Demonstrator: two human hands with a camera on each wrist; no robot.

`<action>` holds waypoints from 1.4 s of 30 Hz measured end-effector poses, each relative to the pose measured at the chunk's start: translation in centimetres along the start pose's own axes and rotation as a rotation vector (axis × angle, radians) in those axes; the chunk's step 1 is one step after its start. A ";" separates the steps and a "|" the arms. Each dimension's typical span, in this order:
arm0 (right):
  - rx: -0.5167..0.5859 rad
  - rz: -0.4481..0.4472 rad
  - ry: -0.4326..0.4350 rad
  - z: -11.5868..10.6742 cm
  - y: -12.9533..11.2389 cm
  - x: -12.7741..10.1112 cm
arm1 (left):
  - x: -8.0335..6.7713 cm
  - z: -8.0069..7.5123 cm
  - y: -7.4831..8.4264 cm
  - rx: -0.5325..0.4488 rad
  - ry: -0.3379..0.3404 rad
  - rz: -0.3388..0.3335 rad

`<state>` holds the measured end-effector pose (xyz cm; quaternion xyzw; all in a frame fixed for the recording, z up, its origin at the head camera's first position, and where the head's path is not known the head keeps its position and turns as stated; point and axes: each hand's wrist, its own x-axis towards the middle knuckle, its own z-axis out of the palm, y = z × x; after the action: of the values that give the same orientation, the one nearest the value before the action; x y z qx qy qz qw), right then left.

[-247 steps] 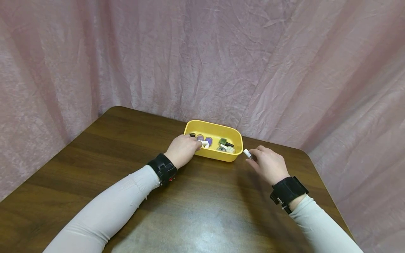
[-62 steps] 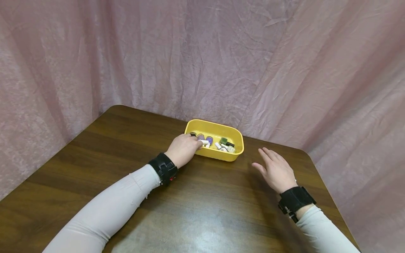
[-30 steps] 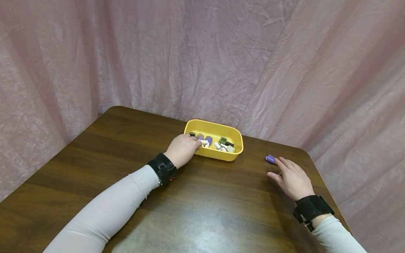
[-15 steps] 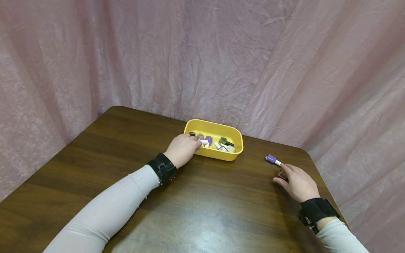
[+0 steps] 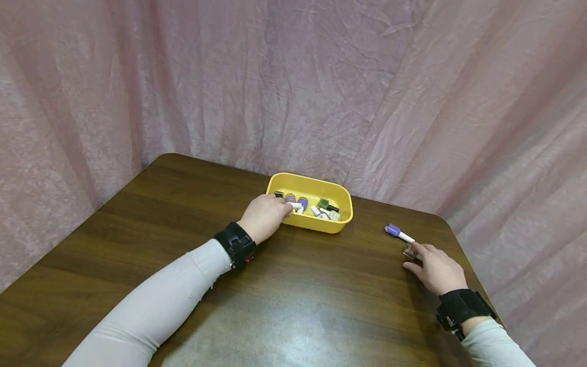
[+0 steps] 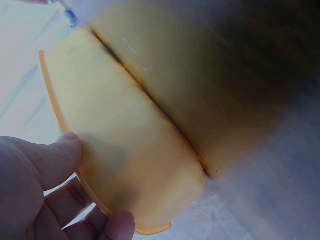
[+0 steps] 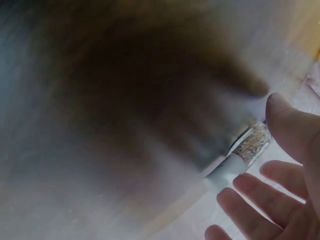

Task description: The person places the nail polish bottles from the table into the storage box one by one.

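My left hand (image 5: 265, 216) grips yellow tray (image 5: 340, 226) rim. My right hand (image 5: 435, 268) open, fingertips at glitter bottle (image 5: 409, 250), purple bottle (image 5: 398, 233) just beyond. Next, I judge: pinch glitter bottle firmly.

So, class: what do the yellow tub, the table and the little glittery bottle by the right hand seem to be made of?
Yellow tub: probably plastic, with smooth moulded walls and a rolled rim. Table: wood or wood-look laminate, showing dark grain and a sheen. Glittery bottle: a clear body, glass or clear plastic, holding sparkly flecks, with a white cap.
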<state>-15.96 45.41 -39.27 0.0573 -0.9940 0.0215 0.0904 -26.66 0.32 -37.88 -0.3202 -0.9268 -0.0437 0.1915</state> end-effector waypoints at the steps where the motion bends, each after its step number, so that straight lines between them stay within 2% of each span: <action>1: -0.001 0.004 -0.001 0.0 0.0 0.0 | 0.0 0.0 0.0 0.001 -0.002 0.000; 14: -0.015 0.031 -0.004 0.5 0.5 0.6 | -0.1 0.1 0.0 0.003 0.006 0.007; 42: -0.046 0.021 0.016 0.9 0.6 2.0 | -0.1 -0.1 0.1 0.002 0.017 0.008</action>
<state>-18.10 45.71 -39.81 0.0444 -0.9941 -0.0002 0.0992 -26.52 0.30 -37.81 -0.3234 -0.9239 -0.0449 0.1996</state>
